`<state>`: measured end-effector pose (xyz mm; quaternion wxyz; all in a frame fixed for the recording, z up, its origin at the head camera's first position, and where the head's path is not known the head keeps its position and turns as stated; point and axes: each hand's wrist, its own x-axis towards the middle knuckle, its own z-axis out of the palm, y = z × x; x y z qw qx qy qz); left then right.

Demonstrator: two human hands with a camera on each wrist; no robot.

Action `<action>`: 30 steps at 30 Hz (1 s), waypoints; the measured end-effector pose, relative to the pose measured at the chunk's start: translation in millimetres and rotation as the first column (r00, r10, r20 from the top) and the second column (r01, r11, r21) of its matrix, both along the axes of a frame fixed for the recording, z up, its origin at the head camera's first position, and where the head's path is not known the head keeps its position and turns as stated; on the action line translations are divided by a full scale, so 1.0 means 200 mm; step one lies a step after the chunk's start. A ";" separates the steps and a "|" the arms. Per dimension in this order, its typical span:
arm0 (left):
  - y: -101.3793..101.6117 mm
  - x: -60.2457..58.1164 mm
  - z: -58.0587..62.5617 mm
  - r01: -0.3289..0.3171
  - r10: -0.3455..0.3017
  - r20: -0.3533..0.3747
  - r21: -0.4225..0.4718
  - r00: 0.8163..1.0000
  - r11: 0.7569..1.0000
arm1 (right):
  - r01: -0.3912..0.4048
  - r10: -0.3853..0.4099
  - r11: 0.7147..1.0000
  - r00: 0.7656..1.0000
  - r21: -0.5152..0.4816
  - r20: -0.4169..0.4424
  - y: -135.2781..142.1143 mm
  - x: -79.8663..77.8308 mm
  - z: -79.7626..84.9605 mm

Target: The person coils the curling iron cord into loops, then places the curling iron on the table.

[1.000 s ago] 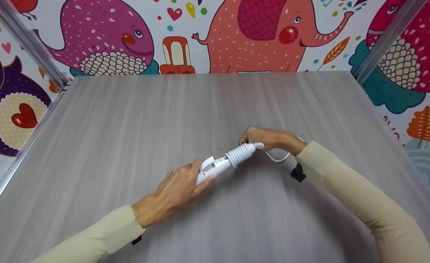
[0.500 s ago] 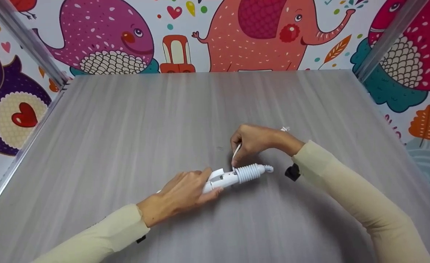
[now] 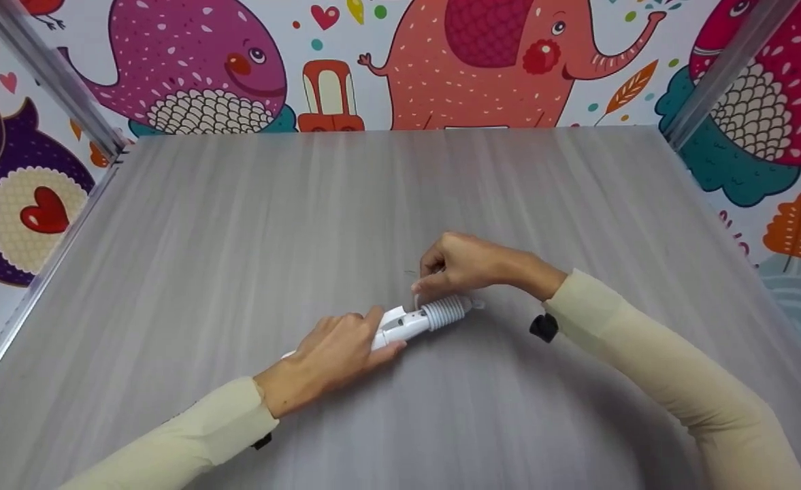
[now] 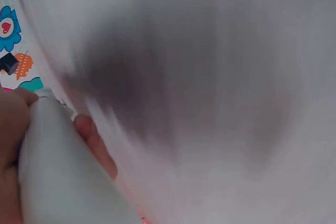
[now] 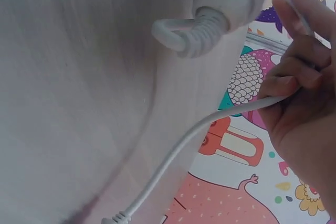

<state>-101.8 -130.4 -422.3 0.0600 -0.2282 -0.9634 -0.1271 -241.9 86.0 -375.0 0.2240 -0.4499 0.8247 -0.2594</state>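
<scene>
My left hand [image 3: 329, 350] grips a white hair styling iron [image 3: 403, 327] that slants up to the right above the table. A white cord [image 3: 444, 312] is wound in several turns round its handle end. Just beyond this coil, my right hand [image 3: 465, 262] holds the cord's free part between curled fingers. In the right wrist view, the cord [image 5: 194, 129] runs through the fingers [image 5: 296, 66] and hangs down to its plug end [image 5: 118, 219], cut off at the frame's edge. The left wrist view shows the iron's smooth white body [image 4: 63, 166] between thumb and fingers.
A grey wood-grain table [image 3: 271, 204] lies under both hands. Walls printed with cartoon animals [image 3: 482, 68] stand at the back and sides, with metal posts [image 3: 727, 82] in the corners. Black camera mounts [image 3: 544, 328] sit under the cream sleeves.
My right hand has passed the cord over and round the handle, moving left. The iron's cord end dipped, then shifted back left. My left hand keeps its grip.
</scene>
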 end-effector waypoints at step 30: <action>0.00 -0.01 0.01 -0.207 0.212 -0.128 0.053 0.969 0.977 | -0.014 -0.035 0.967 0.982 0.256 0.188 0.10 0.02 0.05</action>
